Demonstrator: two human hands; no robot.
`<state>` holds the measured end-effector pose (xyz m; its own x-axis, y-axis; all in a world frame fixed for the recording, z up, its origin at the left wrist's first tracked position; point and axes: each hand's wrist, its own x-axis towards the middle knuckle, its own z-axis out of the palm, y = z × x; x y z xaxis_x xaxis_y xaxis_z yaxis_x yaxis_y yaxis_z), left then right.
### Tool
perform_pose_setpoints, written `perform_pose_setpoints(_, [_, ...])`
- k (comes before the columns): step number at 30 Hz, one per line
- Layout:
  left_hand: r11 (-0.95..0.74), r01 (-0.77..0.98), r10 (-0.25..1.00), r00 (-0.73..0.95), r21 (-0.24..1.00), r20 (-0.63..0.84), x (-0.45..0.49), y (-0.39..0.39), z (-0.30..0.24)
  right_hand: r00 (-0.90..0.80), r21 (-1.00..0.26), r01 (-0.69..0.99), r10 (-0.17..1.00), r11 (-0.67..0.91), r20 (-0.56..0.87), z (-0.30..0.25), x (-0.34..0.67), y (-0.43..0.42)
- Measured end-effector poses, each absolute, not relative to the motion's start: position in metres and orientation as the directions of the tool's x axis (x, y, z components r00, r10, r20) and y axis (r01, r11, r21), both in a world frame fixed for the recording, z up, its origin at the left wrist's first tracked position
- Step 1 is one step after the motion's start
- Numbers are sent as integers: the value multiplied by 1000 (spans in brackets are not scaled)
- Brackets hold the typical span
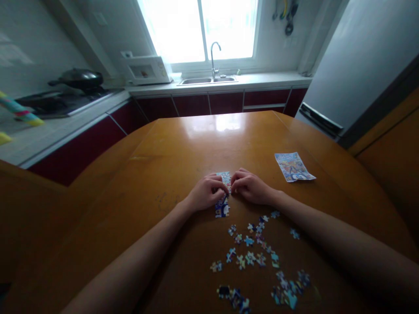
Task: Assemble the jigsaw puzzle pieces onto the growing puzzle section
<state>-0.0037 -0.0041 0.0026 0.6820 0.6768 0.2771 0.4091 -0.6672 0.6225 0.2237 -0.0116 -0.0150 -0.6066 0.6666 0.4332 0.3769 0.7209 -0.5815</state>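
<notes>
A joined strip of jigsaw puzzle (pixel 224 211) lies on the table, longer away from me than it is wide. My left hand (pixel 206 192) rests over its left side, thumb and fingers curled together on the strip and hiding its middle. At the right edge my right hand (pixel 249 186) has its fingers bent in a pinch, fingertips against the puzzle; whatever is between them is hidden. Loose puzzle pieces (pixel 249 240) are scattered nearer to me, below the right hand. More pieces sit in a cluster (pixel 290 288) by my right forearm and in a dark group (pixel 234 298) at the bottom.
A creased picture sheet (pixel 294 167) lies to the right on the wooden table (pixel 183 148). Beyond the table is a counter with a sink (pixel 196 81) and a microwave (pixel 149 69). A pan (pixel 80 78) stands on the stove at left; a fridge (pixel 363 65) stands at right.
</notes>
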Motion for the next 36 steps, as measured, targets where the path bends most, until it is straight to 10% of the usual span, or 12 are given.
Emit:
perform_pose_setpoints(14, [-644, 368, 685, 668, 671, 291, -4, -3, 4, -733, -490, 261, 501, 832, 460, 8, 225, -26])
perform_pose_setpoints(21, [-631, 352, 726, 581, 692, 366, -2, -4, 7, -923, -397, 201, 309, 895, 228, 33, 207, -57])
perform_pose_setpoints(36, [-625, 382, 729, 597, 681, 335, -2, -4, 6, -945, -303, 319, 326, 898, -26, 54, 196, -89])
